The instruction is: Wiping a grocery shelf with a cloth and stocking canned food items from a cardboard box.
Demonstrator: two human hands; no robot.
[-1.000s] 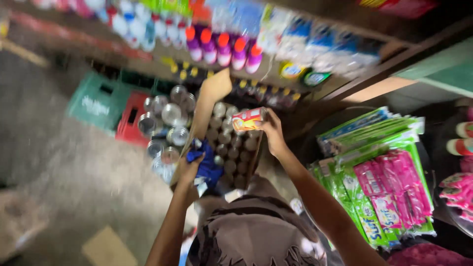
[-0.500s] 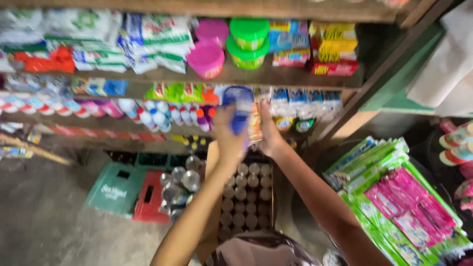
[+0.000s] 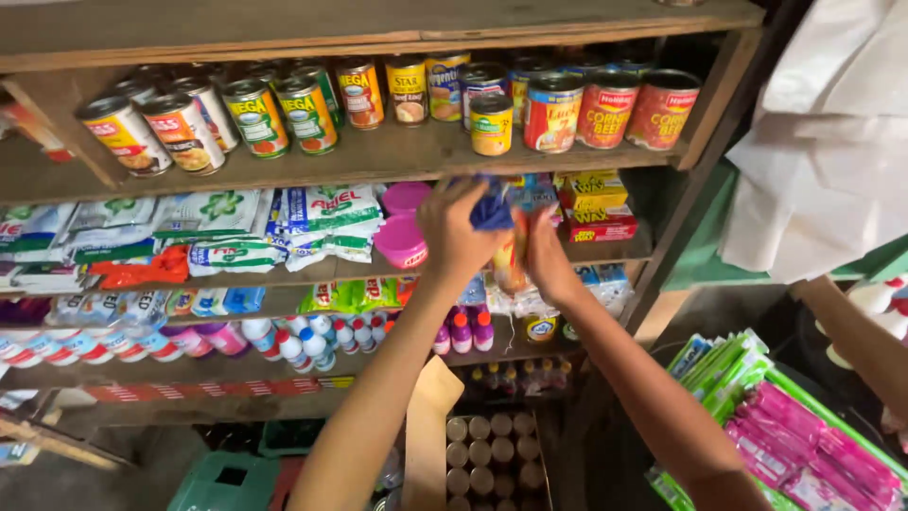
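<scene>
Cloth-wiping is under way: a blue cloth (image 3: 492,210) is gripped in the closed left hand (image 3: 456,232) against a can (image 3: 511,254) clasped by the right hand (image 3: 549,260) before the middle shelf's front edge (image 3: 284,277), unshelved as yet.

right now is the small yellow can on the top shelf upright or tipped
Upright: the small yellow can stands on its base at the shelf edge, lid facing up.

We see soft, even light, brightest on the cans (image 3: 397,95) above our left hand (image 3: 459,232) and right hand (image 3: 549,260). Both hands are slightly smeared by motion. Below them the floor (image 3: 113,478) sinks into dim shadow. The shelf (image 3: 378,19) lines bow near the edges.
</scene>
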